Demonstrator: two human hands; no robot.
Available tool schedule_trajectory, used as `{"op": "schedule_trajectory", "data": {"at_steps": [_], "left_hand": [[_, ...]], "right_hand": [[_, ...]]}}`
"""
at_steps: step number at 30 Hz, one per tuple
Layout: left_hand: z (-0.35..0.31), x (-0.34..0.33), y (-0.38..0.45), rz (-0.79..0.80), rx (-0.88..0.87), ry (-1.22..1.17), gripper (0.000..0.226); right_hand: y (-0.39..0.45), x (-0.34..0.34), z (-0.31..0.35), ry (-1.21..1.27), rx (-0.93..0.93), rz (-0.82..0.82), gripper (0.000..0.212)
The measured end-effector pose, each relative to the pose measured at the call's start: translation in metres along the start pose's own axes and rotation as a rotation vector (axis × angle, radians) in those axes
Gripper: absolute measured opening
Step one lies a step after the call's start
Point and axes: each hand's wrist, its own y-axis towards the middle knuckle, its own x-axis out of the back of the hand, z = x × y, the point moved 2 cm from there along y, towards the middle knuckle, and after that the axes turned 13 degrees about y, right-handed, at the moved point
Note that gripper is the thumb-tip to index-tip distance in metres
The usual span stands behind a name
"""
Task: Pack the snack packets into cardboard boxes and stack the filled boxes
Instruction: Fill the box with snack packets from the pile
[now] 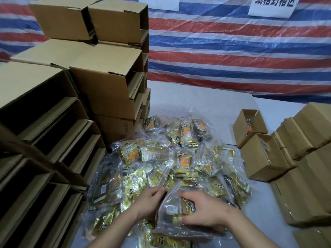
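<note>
A heap of clear zip bags filled with gold snack packets [166,158] covers the middle of the white table [206,97]. One bag of packets [172,210] lies at the near edge of the heap. My right hand [206,210] grips it from the right, fingers curled over its top. My left hand [148,201] pinches the bag's upper left edge. Two open cardboard boxes [259,145] stand to the right of the heap, packets partly visible inside them.
Stacks of empty open cardboard boxes [59,133] rise along the left side, reaching the back. A stack of folded flat cartons [308,169] sits at the right edge. A red, white and blue striped tarp [232,51] with paper signs hangs behind the table.
</note>
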Motion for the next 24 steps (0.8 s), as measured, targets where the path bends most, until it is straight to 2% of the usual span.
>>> {"op": "schedule_trajectory", "data": {"at_steps": [4,7,11,15,19,22,24], "left_hand": [[-0.002,-0.002,0.002,-0.022,-0.01,-0.033,0.033],[-0.004,-0.002,0.001,-0.052,-0.025,-0.035,0.037],[-0.002,-0.002,0.0,-0.072,-0.007,-0.041,0.037],[-0.001,0.001,-0.001,-0.059,-0.01,-0.061,0.04],[0.003,-0.003,0.0,-0.058,0.004,-0.035,0.041],[0.001,-0.007,0.001,-0.074,-0.001,-0.019,0.039],[0.0,-0.007,0.001,-0.082,-0.008,-0.019,0.042]], "right_hand": [[0.01,-0.004,-0.005,-0.018,-0.086,0.064,0.064],[0.02,-0.011,-0.006,-0.12,-0.094,0.105,0.058],[0.035,-0.023,-0.016,-0.151,-0.11,0.148,0.064],[0.047,-0.036,-0.022,-0.223,-0.099,0.119,0.043],[0.053,-0.045,-0.032,-0.425,-0.157,0.18,0.031],[0.056,-0.049,-0.036,-0.446,-0.224,0.18,0.039],[0.056,-0.05,-0.036,-0.306,-0.268,0.16,0.051]]}}
